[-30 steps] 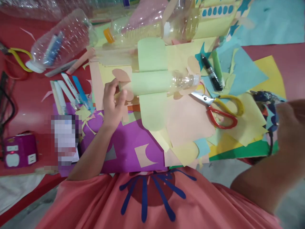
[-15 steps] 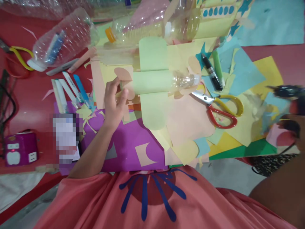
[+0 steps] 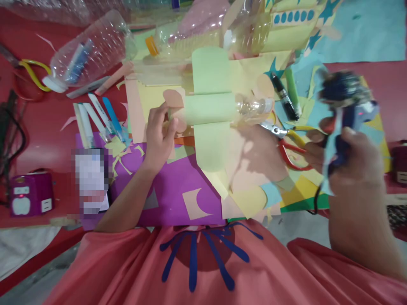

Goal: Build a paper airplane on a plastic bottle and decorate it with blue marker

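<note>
- Left hand (image 3: 160, 137) is pinched tight on the bottom end of the paper-wrapped bottle (image 3: 216, 109), right at its peach flaps (image 3: 174, 99).
- That bottle lies on its side on the paper pile (image 3: 251, 159), cap toward the scissors (image 3: 281, 135).
- Right hand (image 3: 354, 163) is wrapped round what looks like a blue glue gun (image 3: 345, 91) (pretty blurry), held above the scissors' handles, well apart from the bottle.
- Black marker (image 3: 284, 99) lies just past the cap.

The scissors (image 3: 288, 140) lie right of the paper-wrapped bottle (image 3: 219, 109).
</note>
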### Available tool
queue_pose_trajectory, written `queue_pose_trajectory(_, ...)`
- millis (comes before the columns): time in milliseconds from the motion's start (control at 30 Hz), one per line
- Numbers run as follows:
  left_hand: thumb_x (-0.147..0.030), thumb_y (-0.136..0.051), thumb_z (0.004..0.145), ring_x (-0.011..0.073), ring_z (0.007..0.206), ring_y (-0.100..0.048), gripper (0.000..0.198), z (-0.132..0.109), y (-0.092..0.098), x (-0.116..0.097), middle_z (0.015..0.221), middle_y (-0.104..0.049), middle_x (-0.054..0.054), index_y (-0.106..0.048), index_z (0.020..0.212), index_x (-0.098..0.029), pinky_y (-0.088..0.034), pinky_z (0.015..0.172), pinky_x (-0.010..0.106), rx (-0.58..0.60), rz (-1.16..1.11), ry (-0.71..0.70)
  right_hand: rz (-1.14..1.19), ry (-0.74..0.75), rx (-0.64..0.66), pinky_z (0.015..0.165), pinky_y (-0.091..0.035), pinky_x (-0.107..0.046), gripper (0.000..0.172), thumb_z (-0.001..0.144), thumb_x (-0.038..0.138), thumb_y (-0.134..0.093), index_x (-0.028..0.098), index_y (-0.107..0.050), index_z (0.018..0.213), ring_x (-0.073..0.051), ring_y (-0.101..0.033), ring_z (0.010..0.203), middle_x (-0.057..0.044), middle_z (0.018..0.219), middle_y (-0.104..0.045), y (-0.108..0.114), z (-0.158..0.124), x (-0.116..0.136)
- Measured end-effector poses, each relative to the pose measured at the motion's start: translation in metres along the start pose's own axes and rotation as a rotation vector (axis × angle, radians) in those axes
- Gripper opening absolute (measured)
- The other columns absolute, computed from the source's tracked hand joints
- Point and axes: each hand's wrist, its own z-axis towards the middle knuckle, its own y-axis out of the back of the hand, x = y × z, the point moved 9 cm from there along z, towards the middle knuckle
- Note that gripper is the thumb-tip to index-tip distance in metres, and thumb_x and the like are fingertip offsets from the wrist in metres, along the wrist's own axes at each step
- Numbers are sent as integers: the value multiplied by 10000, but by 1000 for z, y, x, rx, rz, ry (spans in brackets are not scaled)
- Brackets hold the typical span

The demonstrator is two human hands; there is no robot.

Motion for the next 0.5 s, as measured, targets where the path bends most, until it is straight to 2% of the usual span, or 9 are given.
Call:
queue_pose_trajectory(67, -509, -418, 948, 196, 996, -585, 344, 0, 1, -2, 1037, -571, 58, -534, 1202, -308, -503, 857, 325, 1, 18, -17, 34, -104, 57, 296, -129, -192, 481, 361, 503, -842, 228, -581, 658, -30, -314, 266, 58, 386, -449, -20, 3, -16)
queue_pose_trajectory(167, -486, -405, 959, 190, 984, -585, 355, 0, 0, -4, 1028, -560, 63, -512, 1234, -289, -511, 844, 326, 26, 45, -41, 43, -227, 332, 258, -162, -202, 368, 506, 502, -737, 195, -583, 640, -66, -300, 198, 44, 322, -436, -59, 2, -43)
queue_pose_trajectory(267, -487, -404, 959, 200, 1031, -579, 364, 0, -1, -4, 1075, -560, 72, -489, 1257, -295, -506, 879, 341, 42, 45, -33, 131, -220, 524, 230, -227, -219, 321, 534, 430, -723, 180, -603, 696, -89, -359, 209, 60, 408, -492, -91, -2, -53)
queue_pose_trajectory(400, -516, -389, 955, 210, 1033, -578, 377, -1, -1, -2, 1082, -564, 69, -485, 1248, -300, -499, 895, 355, 41, 49, -7, 191, -11, 594, 266, -296, -204, 238, 635, 365, -708, 174, -584, 704, -69, -457, 316, 31, 609, -582, -113, 1, -45)
queue_pose_trajectory(500, -512, -382, 958, 209, 1029, -576, 378, -2, -4, -3, 1080, -564, 68, -467, 1259, -301, -506, 879, 366, 51, 76, -27, -36, 282, 487, 397, -414, -224, 230, 747, 407, -645, 184, -588, 760, -73, -498, 414, 15, 637, -587, -108, 4, -37)
